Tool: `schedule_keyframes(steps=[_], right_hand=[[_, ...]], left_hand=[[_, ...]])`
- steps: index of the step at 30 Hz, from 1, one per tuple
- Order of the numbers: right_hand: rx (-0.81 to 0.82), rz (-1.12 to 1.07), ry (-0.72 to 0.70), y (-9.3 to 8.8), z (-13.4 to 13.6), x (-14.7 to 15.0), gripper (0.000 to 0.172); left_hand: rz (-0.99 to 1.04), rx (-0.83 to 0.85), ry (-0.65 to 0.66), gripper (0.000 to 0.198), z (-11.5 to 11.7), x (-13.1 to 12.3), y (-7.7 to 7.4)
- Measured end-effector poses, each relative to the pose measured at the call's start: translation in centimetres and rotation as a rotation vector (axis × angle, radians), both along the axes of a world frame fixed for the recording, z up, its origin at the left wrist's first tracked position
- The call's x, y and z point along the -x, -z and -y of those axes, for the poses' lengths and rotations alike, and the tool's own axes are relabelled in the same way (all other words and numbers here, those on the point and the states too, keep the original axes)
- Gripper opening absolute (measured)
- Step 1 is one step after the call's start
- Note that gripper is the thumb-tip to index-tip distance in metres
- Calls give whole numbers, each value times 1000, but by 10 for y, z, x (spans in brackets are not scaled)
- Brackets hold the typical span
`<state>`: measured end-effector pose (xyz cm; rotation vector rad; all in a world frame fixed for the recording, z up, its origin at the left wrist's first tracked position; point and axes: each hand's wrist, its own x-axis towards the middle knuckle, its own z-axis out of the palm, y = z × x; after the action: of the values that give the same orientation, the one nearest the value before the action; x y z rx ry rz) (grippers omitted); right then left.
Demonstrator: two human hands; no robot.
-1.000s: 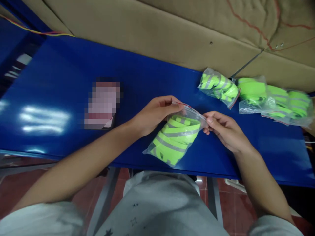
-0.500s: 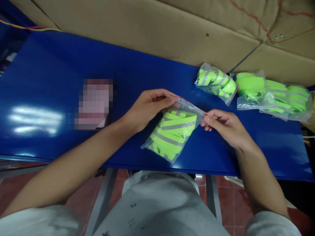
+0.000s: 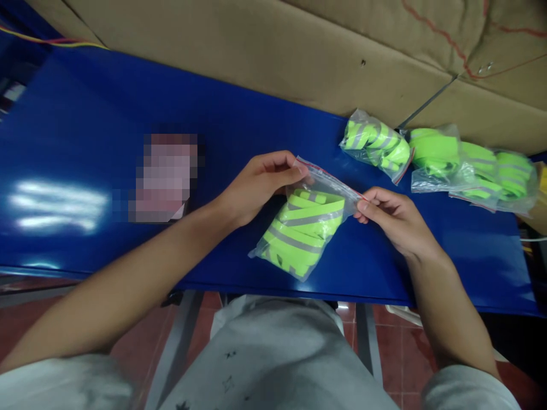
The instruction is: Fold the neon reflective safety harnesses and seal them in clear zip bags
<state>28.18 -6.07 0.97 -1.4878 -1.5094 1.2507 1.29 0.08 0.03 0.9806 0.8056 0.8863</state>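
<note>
A clear zip bag [image 3: 327, 181] with a red line along its seal hangs between my hands, over the blue table. Folded neon-yellow reflective strap [image 3: 301, 228] with grey stripes fills its lower part. My left hand [image 3: 260, 185] pinches the seal's left corner between thumb and fingers. At the opposite corner, my right hand [image 3: 387, 216] grips the seal the same way. The seal edge is stretched nearly straight and slopes down to the right. Whether the seal is closed along its whole length I cannot tell.
Several zip bags of the same neon strap lie at the back right, one bag [image 3: 376, 142] nearest the middle. A pixelated flat object [image 3: 164, 176] rests left on the blue table [image 3: 239, 119]. Behind stands a tan covered panel [image 3: 213, 51] with red wire.
Both hands keep their pinch on the bag's corners. The bag has shifted very slightly right, and my left thumb now sits right at the seal's corner.
</note>
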Motion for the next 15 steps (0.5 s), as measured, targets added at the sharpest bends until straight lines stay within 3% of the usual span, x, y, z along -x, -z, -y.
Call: schedule_keyframes(steps=[6, 11, 13, 15], right_hand=[[-193, -118, 194, -7, 5, 6, 18], [-179, -129, 250, -14, 9, 14, 24], [-114, -181, 286, -17, 10, 17, 27], [-52, -283, 276, -19, 9, 19, 31]], left_hand=[[21, -206, -26, 21, 9, 3, -21], [14, -388, -53, 11, 31, 1, -29], [33, -536, 43, 20, 50, -4, -27], [88, -721, 266, 38, 70, -8, -23]])
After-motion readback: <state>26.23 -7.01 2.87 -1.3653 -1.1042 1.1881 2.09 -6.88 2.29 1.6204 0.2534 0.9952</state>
